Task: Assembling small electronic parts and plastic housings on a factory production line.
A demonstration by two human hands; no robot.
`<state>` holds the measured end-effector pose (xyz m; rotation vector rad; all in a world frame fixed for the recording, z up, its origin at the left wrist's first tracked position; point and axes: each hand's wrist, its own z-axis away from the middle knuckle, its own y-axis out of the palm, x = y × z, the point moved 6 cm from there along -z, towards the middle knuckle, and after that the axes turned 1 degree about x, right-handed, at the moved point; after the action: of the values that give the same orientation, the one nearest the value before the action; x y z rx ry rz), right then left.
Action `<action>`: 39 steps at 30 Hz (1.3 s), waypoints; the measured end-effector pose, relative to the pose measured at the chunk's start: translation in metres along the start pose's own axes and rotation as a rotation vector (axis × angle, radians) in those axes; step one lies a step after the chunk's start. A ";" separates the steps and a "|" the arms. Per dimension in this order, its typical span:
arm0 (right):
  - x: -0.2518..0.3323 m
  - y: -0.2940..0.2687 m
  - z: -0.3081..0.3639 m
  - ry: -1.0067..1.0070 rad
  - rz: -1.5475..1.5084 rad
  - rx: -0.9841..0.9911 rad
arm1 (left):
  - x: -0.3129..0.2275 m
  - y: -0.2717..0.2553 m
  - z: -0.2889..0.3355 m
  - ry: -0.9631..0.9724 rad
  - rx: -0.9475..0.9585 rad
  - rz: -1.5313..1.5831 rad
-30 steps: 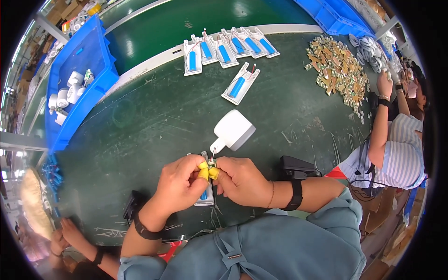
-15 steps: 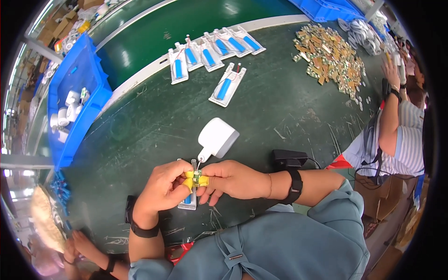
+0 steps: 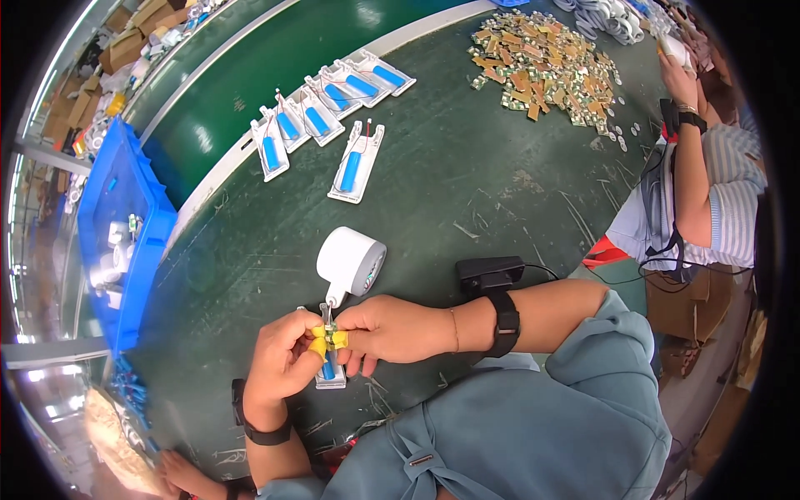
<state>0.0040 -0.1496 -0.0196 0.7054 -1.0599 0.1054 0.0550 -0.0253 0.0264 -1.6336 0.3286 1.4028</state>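
Note:
My left hand (image 3: pixel 282 357) and my right hand (image 3: pixel 393 330) meet at the near edge of the bench, yellow covers on some fingertips. Between those tips they pinch a small green circuit board (image 3: pixel 331 328). Just beneath lies a white plastic housing (image 3: pixel 331 385) with a blue battery cell (image 3: pixel 328 367), partly hidden by my fingers. A round white lamp head (image 3: pixel 343 257) with a grey rim rests just beyond my hands, its neck reaching down to the housing. Thin wires near the board are too small to trace.
Several white housings with blue cells (image 3: pixel 315 121) line the bench's far edge; one housing (image 3: pixel 357 167) lies nearer. A heap of circuit boards (image 3: pixel 542 67) sits far right. A blue bin (image 3: pixel 150 217) stands left, a black device (image 3: pixel 490 273) right. A co-worker's arm (image 3: pixel 690 167) is at right.
The whole view has shifted, so bench items appear farther left. The lamp head has turned slightly, showing more of its front face. Both my hands still pinch the circuit board.

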 end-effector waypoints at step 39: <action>0.013 -0.002 0.010 0.249 0.217 0.133 | 0.162 -0.329 0.372 -1.468 -1.193 -1.000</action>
<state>0.0041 -0.1603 -0.0065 0.6751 -0.8917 0.4431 0.1022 0.4934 0.0655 -0.7141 -2.1285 1.5267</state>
